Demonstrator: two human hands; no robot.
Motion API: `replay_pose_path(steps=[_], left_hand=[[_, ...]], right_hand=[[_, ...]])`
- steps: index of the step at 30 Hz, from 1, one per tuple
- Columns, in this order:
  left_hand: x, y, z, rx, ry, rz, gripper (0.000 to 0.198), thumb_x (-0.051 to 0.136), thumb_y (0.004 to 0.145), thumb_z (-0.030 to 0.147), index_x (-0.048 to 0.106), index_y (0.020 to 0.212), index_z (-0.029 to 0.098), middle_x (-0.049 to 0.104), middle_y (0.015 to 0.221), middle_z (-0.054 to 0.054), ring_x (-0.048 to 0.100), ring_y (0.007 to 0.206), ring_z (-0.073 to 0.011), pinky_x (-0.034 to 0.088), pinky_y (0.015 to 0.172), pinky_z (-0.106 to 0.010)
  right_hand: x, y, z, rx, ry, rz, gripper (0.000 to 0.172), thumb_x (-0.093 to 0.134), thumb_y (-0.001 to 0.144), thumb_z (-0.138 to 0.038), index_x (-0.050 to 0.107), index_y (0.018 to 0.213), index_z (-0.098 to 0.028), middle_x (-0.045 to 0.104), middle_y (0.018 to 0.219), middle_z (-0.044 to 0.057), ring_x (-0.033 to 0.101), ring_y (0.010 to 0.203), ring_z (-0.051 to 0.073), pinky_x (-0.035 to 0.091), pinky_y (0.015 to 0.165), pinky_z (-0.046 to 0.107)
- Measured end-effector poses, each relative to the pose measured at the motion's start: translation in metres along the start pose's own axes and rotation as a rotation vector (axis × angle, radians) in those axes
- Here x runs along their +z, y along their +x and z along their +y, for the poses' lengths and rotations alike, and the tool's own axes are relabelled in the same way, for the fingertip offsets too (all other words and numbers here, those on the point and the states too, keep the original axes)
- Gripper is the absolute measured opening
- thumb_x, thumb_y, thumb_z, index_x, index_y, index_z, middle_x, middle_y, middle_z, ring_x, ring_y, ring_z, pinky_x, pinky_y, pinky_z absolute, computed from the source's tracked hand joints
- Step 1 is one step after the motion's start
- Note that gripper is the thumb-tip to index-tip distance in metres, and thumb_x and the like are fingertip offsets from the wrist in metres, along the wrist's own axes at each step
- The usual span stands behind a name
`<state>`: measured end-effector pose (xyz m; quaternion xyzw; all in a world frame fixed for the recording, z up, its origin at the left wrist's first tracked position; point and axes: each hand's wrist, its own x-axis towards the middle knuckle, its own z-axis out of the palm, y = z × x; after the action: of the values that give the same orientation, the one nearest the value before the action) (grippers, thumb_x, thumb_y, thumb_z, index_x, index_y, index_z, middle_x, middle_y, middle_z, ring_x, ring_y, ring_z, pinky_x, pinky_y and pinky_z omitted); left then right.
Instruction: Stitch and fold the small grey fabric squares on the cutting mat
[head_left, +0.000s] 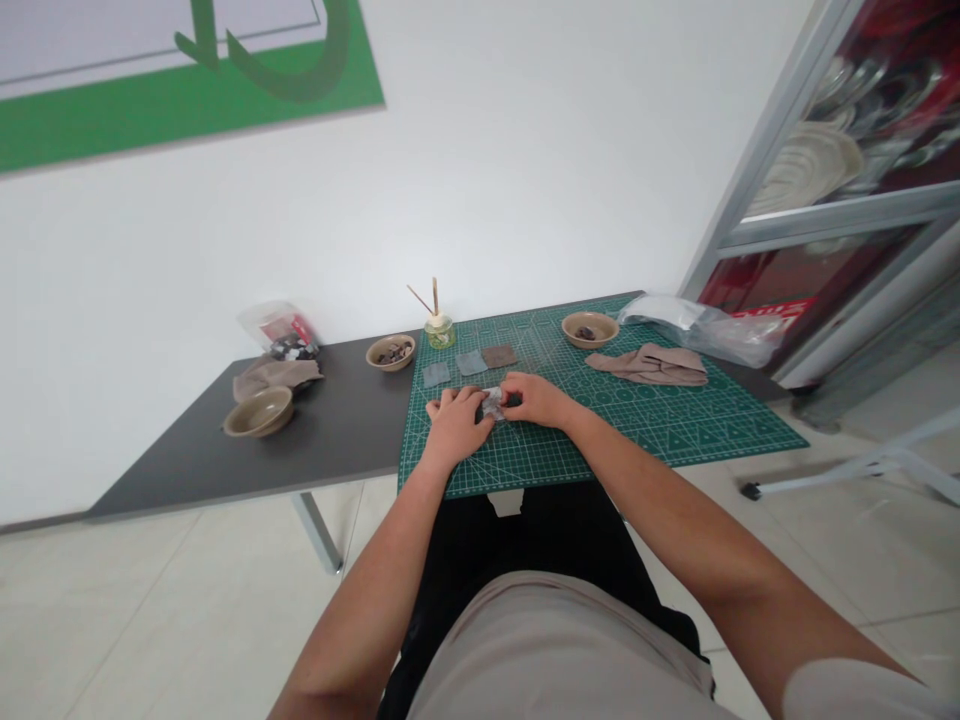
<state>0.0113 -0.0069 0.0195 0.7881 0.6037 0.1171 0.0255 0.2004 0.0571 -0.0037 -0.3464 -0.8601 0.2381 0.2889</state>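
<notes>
The head view looks down at a person seated at a dark grey table (322, 440), with a green cutting mat (600, 440) in front of them. Both hands sit close together near the middle of the mat. The left hand (454, 425) is curled, its fingers bent down against the left side of a small shiny packet (492, 403). The right hand (536, 398) comes in from the other side, its fingers drawn together against the right end. The packet is pinched between the two hands, just above the mat, with something dark showing at its edge. Its exact contents and the finger grip are too small to tell.

Beyond the hands, two grey-blue squares (454, 367) and a brown square (499, 356) lie on the mat. Farther right on the mat are a bowl of dark pieces (589, 329) and a crumpled beige cloth (646, 365), with a clear plastic bag (697, 330) at the far corner. To the left, on the table, stand a glass jar with two sticks (439, 332), a bowl of dark pieces (390, 352), a plain bowl (258, 411), a beige cloth (274, 376) and a plastic bag of dark pieces (279, 330).
</notes>
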Motion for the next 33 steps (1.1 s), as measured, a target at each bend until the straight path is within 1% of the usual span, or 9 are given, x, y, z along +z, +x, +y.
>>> replay_pose_path(steps=[5, 11, 17, 20, 23, 25, 28, 30, 33], left_hand=[[0.0019, 0.0011, -0.0009, -0.012, 0.004, -0.007, 0.039, 0.047, 0.093, 0.038, 0.059, 0.129, 0.031, 0.058, 0.14, -0.004, 0.046, 0.122, -0.0314, 0.035, 0.094, -0.048], [0.003, 0.0009, -0.0018, 0.003, -0.015, 0.013, 0.04, 0.048, 0.092, 0.04, 0.06, 0.129, 0.031, 0.059, 0.139, -0.004, 0.047, 0.12, -0.0316, 0.035, 0.094, -0.049], [0.003, 0.0006, -0.0018, 0.0, -0.022, 0.012, 0.039, 0.047, 0.092, 0.038, 0.061, 0.127, 0.031, 0.059, 0.139, -0.004, 0.047, 0.12, -0.0308, 0.034, 0.094, -0.049], [0.004, 0.0007, -0.0023, 0.006, -0.024, 0.019, 0.04, 0.048, 0.091, 0.038, 0.06, 0.129, 0.031, 0.059, 0.138, -0.004, 0.047, 0.12, -0.0312, 0.034, 0.095, -0.05], [0.0051, 0.0011, -0.0029, 0.01, -0.026, 0.024, 0.04, 0.049, 0.091, 0.038, 0.06, 0.129, 0.031, 0.059, 0.138, -0.004, 0.047, 0.12, -0.0315, 0.034, 0.095, -0.05], [0.0054, 0.0013, -0.0031, 0.008, -0.026, 0.026, 0.04, 0.049, 0.091, 0.038, 0.061, 0.128, 0.031, 0.059, 0.138, -0.004, 0.047, 0.119, -0.0313, 0.034, 0.095, -0.05], [0.0053, 0.0012, -0.003, 0.006, -0.024, 0.026, 0.04, 0.048, 0.091, 0.039, 0.061, 0.128, 0.031, 0.059, 0.138, -0.004, 0.047, 0.119, -0.0312, 0.035, 0.095, -0.05], [0.0047, 0.0011, -0.0027, 0.006, -0.023, 0.019, 0.041, 0.048, 0.091, 0.039, 0.06, 0.129, 0.031, 0.059, 0.138, -0.005, 0.046, 0.12, -0.0318, 0.034, 0.096, -0.051], [0.004, 0.001, -0.0022, 0.004, -0.02, 0.012, 0.041, 0.048, 0.091, 0.039, 0.06, 0.129, 0.031, 0.059, 0.138, -0.005, 0.046, 0.121, -0.0325, 0.034, 0.096, -0.051]], right_hand=[[0.0001, -0.0009, 0.0008, -0.021, 0.073, -0.042, 0.01, 0.072, 0.07, -0.015, 0.062, 0.07, -0.018, 0.054, 0.077, -0.004, 0.051, 0.068, 0.01, 0.034, 0.068, 0.023], [0.0002, 0.0007, 0.0017, -0.009, 0.021, -0.005, 0.01, 0.072, 0.072, -0.016, 0.063, 0.072, -0.018, 0.053, 0.079, -0.003, 0.05, 0.069, 0.011, 0.034, 0.068, 0.024], [-0.0001, -0.0005, 0.0015, -0.04, 0.066, -0.036, 0.011, 0.072, 0.07, -0.014, 0.062, 0.07, -0.018, 0.055, 0.078, -0.004, 0.053, 0.069, 0.01, 0.035, 0.068, 0.023], [0.0002, -0.0001, 0.0026, -0.011, 0.028, 0.009, 0.014, 0.073, 0.069, -0.014, 0.06, 0.069, -0.017, 0.052, 0.078, -0.004, 0.05, 0.067, 0.01, 0.035, 0.067, 0.023], [0.0008, 0.0013, 0.0027, 0.022, -0.008, 0.06, 0.009, 0.07, 0.076, -0.016, 0.062, 0.073, -0.017, 0.052, 0.08, -0.002, 0.05, 0.069, 0.011, 0.035, 0.069, 0.024], [0.0006, 0.0016, 0.002, 0.005, 0.005, 0.047, 0.007, 0.069, 0.077, -0.017, 0.063, 0.074, -0.017, 0.055, 0.081, -0.002, 0.051, 0.07, 0.011, 0.035, 0.07, 0.024], [-0.0007, 0.001, 0.0009, -0.02, 0.045, 0.006, 0.012, 0.073, 0.072, -0.015, 0.061, 0.072, -0.017, 0.056, 0.079, -0.003, 0.052, 0.07, 0.011, 0.035, 0.07, 0.024], [-0.0014, 0.0008, 0.001, 0.01, 0.034, 0.021, 0.015, 0.074, 0.069, -0.014, 0.06, 0.069, -0.017, 0.055, 0.077, -0.004, 0.051, 0.069, 0.011, 0.035, 0.068, 0.024], [-0.001, 0.002, 0.0024, 0.048, -0.003, 0.062, 0.01, 0.07, 0.075, -0.015, 0.061, 0.071, -0.017, 0.054, 0.078, -0.003, 0.049, 0.068, 0.011, 0.035, 0.068, 0.024]])
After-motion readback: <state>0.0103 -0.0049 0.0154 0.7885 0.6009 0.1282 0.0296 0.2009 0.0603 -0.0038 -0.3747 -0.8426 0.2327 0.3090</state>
